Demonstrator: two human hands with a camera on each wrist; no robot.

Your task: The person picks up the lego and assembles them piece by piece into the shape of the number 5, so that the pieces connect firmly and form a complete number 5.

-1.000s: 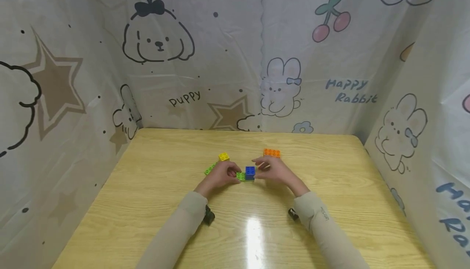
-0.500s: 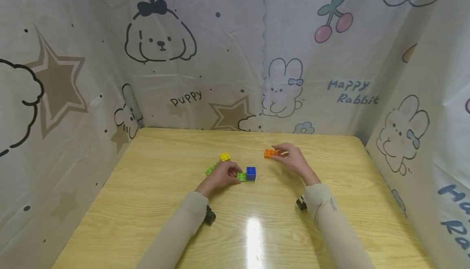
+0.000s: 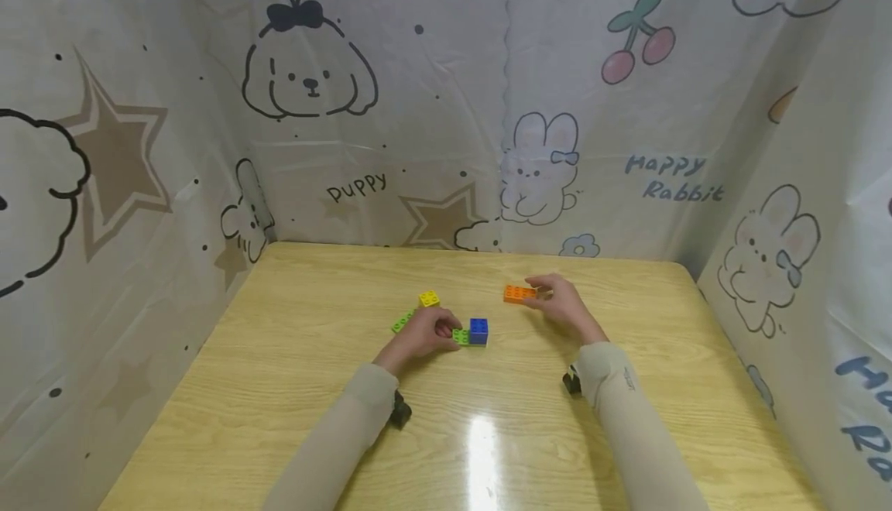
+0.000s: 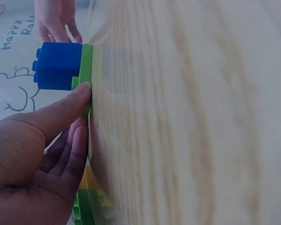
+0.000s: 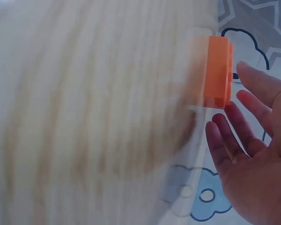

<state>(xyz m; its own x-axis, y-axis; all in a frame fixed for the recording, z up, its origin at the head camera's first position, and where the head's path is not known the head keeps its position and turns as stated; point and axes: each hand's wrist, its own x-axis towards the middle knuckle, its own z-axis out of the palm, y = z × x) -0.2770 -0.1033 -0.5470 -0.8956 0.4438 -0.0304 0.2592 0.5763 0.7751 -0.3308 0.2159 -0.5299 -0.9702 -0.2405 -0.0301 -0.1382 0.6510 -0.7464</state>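
In the head view, my left hand (image 3: 421, 334) pinches the near end of a flat green building brick (image 3: 461, 337) on the table. A square blue brick (image 3: 478, 330) sits on that green brick's right end; the left wrist view shows the blue brick (image 4: 61, 65) with its studs pointing away from the table. My right hand (image 3: 560, 303) is at the right end of an orange brick (image 3: 519, 294). In the right wrist view, the fingers (image 5: 243, 133) are spread, and thumb and fingertips look apart from the orange brick (image 5: 218, 70).
Behind my left hand, a yellow brick (image 3: 428, 299) stands at the end of another green brick (image 3: 403, 321), partly hidden by the hand. The wooden table (image 3: 334, 286) is enclosed by a printed cloth (image 3: 446, 132) at the back and sides.
My right hand has gone from beside the blue brick, back and to the right, to the orange brick. My left hand stays in place with the green brick.
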